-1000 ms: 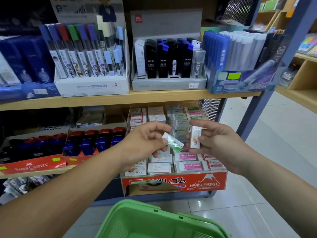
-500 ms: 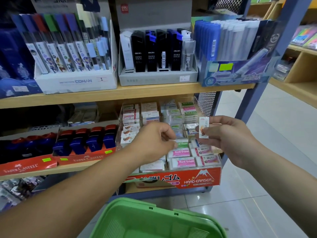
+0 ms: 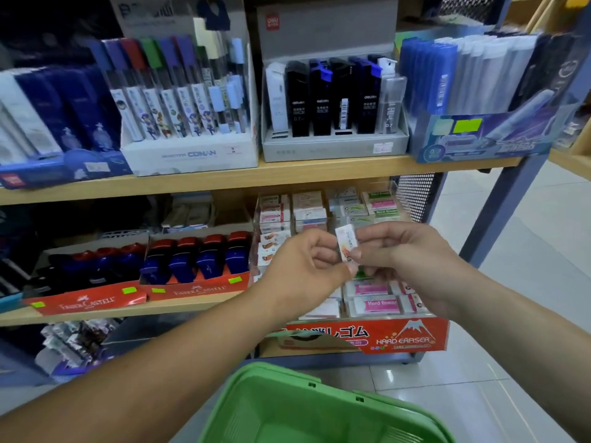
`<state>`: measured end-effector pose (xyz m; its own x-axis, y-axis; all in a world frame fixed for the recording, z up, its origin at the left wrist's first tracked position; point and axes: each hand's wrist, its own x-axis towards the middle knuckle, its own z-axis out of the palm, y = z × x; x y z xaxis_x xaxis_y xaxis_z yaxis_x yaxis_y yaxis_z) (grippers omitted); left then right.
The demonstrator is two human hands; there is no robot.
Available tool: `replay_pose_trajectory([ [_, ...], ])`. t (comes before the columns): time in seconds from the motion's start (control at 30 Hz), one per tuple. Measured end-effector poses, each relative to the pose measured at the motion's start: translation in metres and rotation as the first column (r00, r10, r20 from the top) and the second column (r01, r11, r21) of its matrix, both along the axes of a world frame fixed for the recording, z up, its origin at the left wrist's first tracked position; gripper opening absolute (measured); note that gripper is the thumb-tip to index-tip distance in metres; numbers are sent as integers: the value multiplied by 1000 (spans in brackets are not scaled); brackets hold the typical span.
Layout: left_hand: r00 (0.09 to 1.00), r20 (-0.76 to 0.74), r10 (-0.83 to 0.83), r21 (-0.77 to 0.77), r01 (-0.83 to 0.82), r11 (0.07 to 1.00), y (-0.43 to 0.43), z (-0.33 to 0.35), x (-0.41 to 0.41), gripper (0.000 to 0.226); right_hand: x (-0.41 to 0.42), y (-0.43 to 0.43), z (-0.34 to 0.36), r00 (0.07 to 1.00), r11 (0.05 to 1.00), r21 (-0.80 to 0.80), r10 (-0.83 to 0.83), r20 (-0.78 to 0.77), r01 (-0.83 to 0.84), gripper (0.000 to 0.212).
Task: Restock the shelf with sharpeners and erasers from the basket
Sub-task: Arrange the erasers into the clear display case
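On the left of the lower shelf (image 3: 179, 306), the sharpeners (image 3: 195, 260) stand in their red tray. Your left hand (image 3: 300, 266) is curled, fingertips at the small white eraser (image 3: 346, 243); whether it grips is unclear. Your right hand (image 3: 406, 260) pinches that eraser, held in front of the eraser display box (image 3: 399, 337). The green basket (image 3: 287, 407) sits nearest you.
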<state>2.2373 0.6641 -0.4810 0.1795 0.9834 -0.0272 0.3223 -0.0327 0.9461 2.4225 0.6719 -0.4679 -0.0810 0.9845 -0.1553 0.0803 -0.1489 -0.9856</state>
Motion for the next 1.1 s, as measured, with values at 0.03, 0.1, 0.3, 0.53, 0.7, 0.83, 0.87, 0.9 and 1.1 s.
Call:
replay_pose_trajectory([
  [0.03,999,35,18,-13,-18,1000,-2,0,-6,33,-9,0,-1,1000,1000,-11,10,-30,-10,28],
  [0.1,997,72,29,-21,-27,999,-3,1,-22,32,-28,0,-3,998,999,-31,30,-58,-32,27],
  [0.3,989,-36,145,57,-143,988,19,9,-92,18,-55,13,-2,976,982,187,-66,209,26,6],
  [0.53,935,-188,301,199,-264,944,58,-19,-118,9,-76,45,-25,708,896,362,-79,702,-259,20],
  [0.7,923,-250,292,215,-241,946,82,-30,-116,4,-77,42,-25,563,868,352,-106,820,-349,51],
  [0.83,903,-355,240,261,-151,953,85,-33,-110,14,-78,42,-24,571,872,352,-106,814,-340,65],
  [0.87,899,-367,239,257,-150,955,86,-32,-108,15,-78,42,-26,576,871,355,-106,811,-340,66],
  [0.9,894,-372,250,251,-163,954,88,-32,-106,15,-78,42,-27,579,872,356,-107,809,-336,65],
  [1.1,887,-364,283,350,-151,925,66,-15,-104,17,-75,29,-24,497,812,413,-179,849,-412,71],
])
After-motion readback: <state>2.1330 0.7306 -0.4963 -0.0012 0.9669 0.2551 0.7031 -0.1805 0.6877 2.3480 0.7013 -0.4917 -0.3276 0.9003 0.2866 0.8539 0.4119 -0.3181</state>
